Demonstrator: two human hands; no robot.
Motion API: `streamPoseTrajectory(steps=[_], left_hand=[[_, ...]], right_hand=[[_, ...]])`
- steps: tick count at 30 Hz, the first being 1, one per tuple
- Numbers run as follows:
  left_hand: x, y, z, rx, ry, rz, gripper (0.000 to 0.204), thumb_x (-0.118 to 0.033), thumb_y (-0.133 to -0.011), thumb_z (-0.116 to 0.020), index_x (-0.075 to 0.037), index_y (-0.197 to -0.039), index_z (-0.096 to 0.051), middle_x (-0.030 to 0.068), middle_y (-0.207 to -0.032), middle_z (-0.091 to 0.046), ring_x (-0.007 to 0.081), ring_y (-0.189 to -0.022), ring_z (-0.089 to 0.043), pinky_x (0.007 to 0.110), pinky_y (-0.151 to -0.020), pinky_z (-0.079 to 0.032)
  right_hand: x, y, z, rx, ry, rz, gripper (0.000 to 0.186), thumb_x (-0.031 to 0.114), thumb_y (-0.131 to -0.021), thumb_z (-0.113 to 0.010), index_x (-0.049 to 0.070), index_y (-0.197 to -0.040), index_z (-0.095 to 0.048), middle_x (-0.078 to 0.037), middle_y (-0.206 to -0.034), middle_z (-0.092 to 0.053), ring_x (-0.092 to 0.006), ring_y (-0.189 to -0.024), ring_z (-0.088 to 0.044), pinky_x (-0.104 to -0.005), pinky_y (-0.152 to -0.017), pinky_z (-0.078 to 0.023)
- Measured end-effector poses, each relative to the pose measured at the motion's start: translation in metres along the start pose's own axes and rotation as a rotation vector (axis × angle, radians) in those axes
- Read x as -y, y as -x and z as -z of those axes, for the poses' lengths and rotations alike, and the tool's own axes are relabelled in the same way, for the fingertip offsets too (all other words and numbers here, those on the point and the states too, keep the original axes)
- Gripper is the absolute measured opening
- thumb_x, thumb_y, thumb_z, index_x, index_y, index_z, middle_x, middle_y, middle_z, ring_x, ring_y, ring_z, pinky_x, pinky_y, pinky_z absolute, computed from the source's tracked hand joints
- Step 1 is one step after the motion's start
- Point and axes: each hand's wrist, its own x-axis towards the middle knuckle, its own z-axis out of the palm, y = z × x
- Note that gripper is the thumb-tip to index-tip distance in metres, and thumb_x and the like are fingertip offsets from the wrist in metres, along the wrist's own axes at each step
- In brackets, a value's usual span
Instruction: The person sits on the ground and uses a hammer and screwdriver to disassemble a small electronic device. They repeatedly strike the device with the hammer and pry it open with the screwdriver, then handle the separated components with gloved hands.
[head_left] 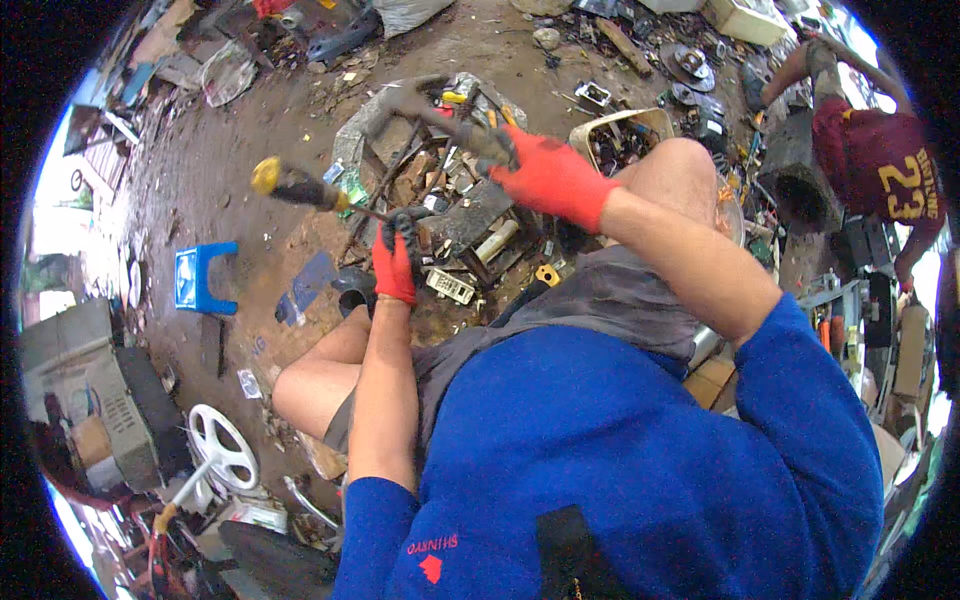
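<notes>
My left hand [397,262], in a red glove with dark fingers, is closed round the shaft of a screwdriver [300,187]. The screwdriver's black and yellow handle points away to the left. My right hand [550,178], gloved the same way, grips a hammer [455,128] raised over the scrap. Motion smears the hammer's head, so its shape is unclear. Below both hands lies a rough block [478,222] with small metal and plastic pieces around it. A pale slotted plastic part [450,286] rests close to my left wrist.
A bin of scrap [645,122] stands beyond my right knee. A blue stool [205,278] is at the left, with a white handwheel [222,445] nearer. At the far right, a person in a maroon shirt [880,160] bends near a dark hollow box [800,180].
</notes>
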Motion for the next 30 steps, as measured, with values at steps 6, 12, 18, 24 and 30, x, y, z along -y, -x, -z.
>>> streamPoseTrajectory(steps=[6,12,18,24,30], left_hand=[[-0.024,0.009,-0.002,-0.040,-0.088,0.094,0.027,-0.022,-0.097,-0.049,0.001,-0.110,-0.056,0.0080,-0.105,-0.063,0.0165,-0.094,-0.055,0.029,-0.087,-0.042],[-0.036,0.006,-0.011,-0.001,-0.187,0.003,0.022,-0.015,-0.096,-0.048,0.001,-0.109,-0.056,0.0105,-0.103,-0.064,0.0170,-0.096,-0.059,0.029,-0.087,-0.043],[-0.025,0.005,-0.018,0.142,-0.232,-0.060,0.024,-0.014,-0.094,-0.051,0.000,-0.113,-0.056,0.0120,-0.103,-0.064,0.0207,-0.098,-0.060,0.031,-0.088,-0.044],[-0.023,-0.002,-0.021,0.264,-0.440,-0.170,0.065,-0.028,-0.074,-0.076,0.001,-0.124,-0.045,0.0203,-0.119,-0.055,0.0319,-0.113,-0.051,0.040,-0.097,-0.040],[0.012,-0.001,-0.020,0.245,-0.767,-0.079,0.081,-0.037,-0.065,-0.079,0.001,-0.127,-0.044,0.0233,-0.129,-0.047,0.0391,-0.124,-0.039,0.044,-0.106,-0.030]], right_hand=[[-0.056,0.015,-0.083,0.131,0.075,-0.124,0.058,0.037,-0.086,-0.053,0.001,-0.130,-0.040,-0.024,-0.102,-0.064,-0.0381,-0.096,-0.062,-0.0456,-0.084,-0.048],[-0.056,0.007,-0.075,0.265,0.155,-0.156,0.060,0.038,-0.088,-0.050,0.004,-0.135,-0.035,-0.022,-0.115,-0.059,-0.0386,-0.099,-0.060,-0.0464,-0.081,-0.048],[0.008,-0.006,-0.027,-0.169,-0.690,0.201,0.074,0.035,-0.076,-0.073,0.008,-0.135,-0.039,-0.021,-0.131,-0.047,-0.0315,-0.118,-0.051,-0.0394,-0.097,-0.043],[0.086,-0.031,0.041,0.034,-0.956,0.463,0.065,0.027,-0.073,-0.078,0.007,-0.128,-0.049,-0.012,-0.111,-0.063,-0.0175,-0.102,-0.059,-0.0331,-0.088,-0.049],[0.085,-0.019,0.048,-0.016,-0.442,0.675,0.058,0.018,-0.076,-0.074,0.009,-0.127,-0.049,-0.012,-0.116,-0.057,-0.0205,-0.102,-0.058,-0.0331,-0.089,-0.047]])
